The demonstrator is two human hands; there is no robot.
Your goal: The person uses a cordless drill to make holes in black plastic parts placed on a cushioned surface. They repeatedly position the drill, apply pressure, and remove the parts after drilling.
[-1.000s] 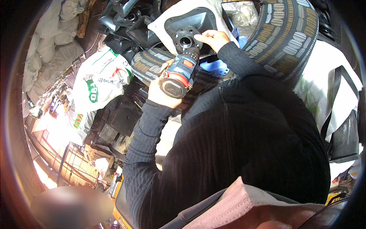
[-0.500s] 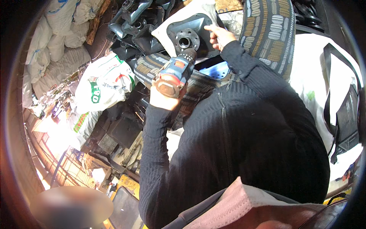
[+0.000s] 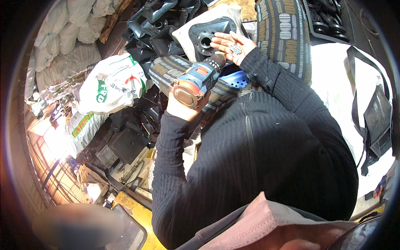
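Two bare hands work in front of a black-clad torso. The left hand (image 3: pixel 179 109) grips a blue and red power drill (image 3: pixel 197 78), its fingers closed about the body and largely hidden beneath it. The drill's dark chuck (image 3: pixel 214 63) points up and slightly right, toward a black molded part (image 3: pixel 223 26); whether it touches anything, I cannot tell. The right hand (image 3: pixel 232 43) is turned palm up, fingers spread and extended leftward, with several small silvery screws (image 3: pixel 236 49) lying loose on it. Those fingertips reach over the edge of the part's round flange (image 3: pixel 197 41), beside its central hole. The part rests on white cloth (image 3: pixel 182 31), between two stretches of patterned fabric (image 3: pixel 284 39). Below the right hand sits a blue perforated clog (image 3: pixel 236 80). More black parts (image 3: pixel 160 31) are heaped to the upper left, a white printed sack (image 3: pixel 114 87) lies left of the drill, and a dark tray (image 3: pixel 311 21) holds round black pieces (image 3: pixel 325 28) at the upper right.
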